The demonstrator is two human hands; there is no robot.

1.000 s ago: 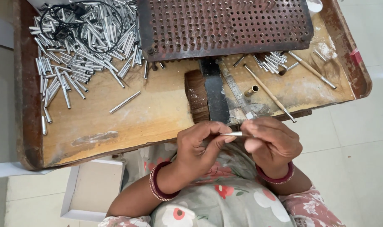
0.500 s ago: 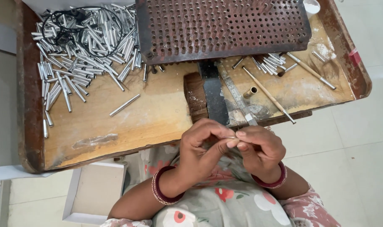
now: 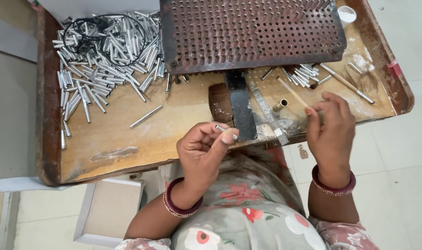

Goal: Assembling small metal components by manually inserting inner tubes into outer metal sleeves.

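- Between thumb and forefinger of the left hand (image 3: 202, 148) sits a short metal tube (image 3: 221, 129), pinched near one end, its other end poking out toward the black upright block (image 3: 241, 107); that grip is closed on the tube, but only by the fingertips, so a small slackening could let it drop into the lap below the surface edge.
- Off to the right of that grip, the right hand (image 3: 331, 125) is closed around a thin wooden stick (image 3: 293, 92) whose far end slants up and away toward the small brass socket (image 3: 280, 105). The two hands are well apart, so bringing stick and tube together calls for a careful line-up; a skewed approach could push the tube out of the pinch.
- Beyond the right hand lies a small bundle of tubes (image 3: 302, 74); a sweep of the stick could scatter them.
- Far to the left of the left hand, the big heap of tubes (image 3: 104, 51) lies loose beside a black cord (image 3: 88, 30), and one stray tube (image 3: 146, 116) lies alone on the wooden surface (image 3: 123, 134); any knock to the surface could set these rolling.
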